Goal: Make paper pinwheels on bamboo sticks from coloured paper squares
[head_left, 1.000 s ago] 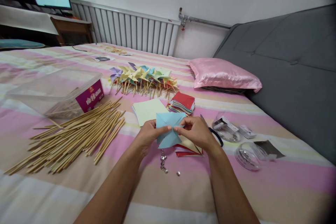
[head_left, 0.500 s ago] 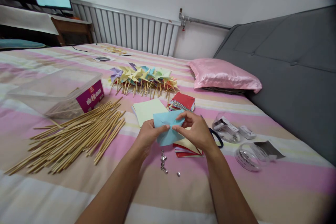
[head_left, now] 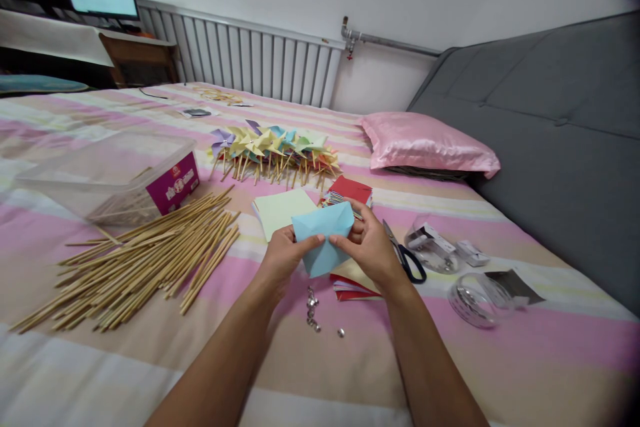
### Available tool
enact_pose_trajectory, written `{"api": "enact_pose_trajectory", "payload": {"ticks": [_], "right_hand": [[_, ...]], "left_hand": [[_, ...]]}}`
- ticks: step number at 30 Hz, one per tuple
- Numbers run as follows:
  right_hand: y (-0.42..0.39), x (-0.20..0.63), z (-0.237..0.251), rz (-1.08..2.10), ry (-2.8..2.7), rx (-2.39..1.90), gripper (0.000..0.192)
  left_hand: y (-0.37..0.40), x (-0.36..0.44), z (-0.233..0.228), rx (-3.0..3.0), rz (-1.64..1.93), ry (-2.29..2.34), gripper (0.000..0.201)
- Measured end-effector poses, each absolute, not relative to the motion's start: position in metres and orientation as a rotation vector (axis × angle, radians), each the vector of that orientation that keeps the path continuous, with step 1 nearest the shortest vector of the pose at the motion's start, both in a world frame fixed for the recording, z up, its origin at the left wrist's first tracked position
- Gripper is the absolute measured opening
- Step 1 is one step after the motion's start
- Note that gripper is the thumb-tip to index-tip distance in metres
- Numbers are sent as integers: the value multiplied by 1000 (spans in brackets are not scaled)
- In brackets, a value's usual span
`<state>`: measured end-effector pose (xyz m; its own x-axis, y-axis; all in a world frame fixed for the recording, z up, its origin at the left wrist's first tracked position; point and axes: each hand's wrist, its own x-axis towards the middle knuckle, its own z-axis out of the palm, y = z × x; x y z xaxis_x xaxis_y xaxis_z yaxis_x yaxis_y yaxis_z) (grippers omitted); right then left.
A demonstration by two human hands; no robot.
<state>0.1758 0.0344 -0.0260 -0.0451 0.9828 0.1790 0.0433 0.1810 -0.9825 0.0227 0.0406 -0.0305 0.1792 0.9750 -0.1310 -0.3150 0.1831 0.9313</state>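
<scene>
A light blue paper square (head_left: pixel 324 222) is held up between both hands, with creases running toward its middle. My left hand (head_left: pixel 286 255) pinches its left side, thumb on the front near the centre. On the other side my right hand (head_left: pixel 369 243) grips it, thumb close to the centre and fingers behind the upper right corner. Below the paper lie several small silver fasteners (head_left: pixel 312 307) on the bedspread. Behind it rests a stack of pale green paper (head_left: pixel 280 208). Red paper squares (head_left: pixel 353 188) are piled farther back, and cream and red sheets (head_left: pixel 350 288) lie under my right hand.
Wooden sticks (head_left: pixel 150 260) spread over the left side, beside a clear plastic box (head_left: pixel 115 160). Finished paper pinwheels (head_left: pixel 270 147) lie farther back. Scissors (head_left: pixel 407 259) and round clear containers (head_left: pixel 473 299) are at right. A pink pillow (head_left: pixel 430 143) leans near the grey headboard (head_left: pixel 540 120).
My right hand has shifted its hold on the blue paper, its fingers moving up behind the corner, which now bends. The scissors show more fully. My left hand stays nearly in place.
</scene>
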Motion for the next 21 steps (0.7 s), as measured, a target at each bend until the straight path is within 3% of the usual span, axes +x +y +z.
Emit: {"api": "enact_pose_trajectory", "payload": {"ticks": [21], "right_hand": [[35,175,-28,1136,-1279,-1050,59]], "left_hand": [[42,23,-35,911,1130,986,31]]}}
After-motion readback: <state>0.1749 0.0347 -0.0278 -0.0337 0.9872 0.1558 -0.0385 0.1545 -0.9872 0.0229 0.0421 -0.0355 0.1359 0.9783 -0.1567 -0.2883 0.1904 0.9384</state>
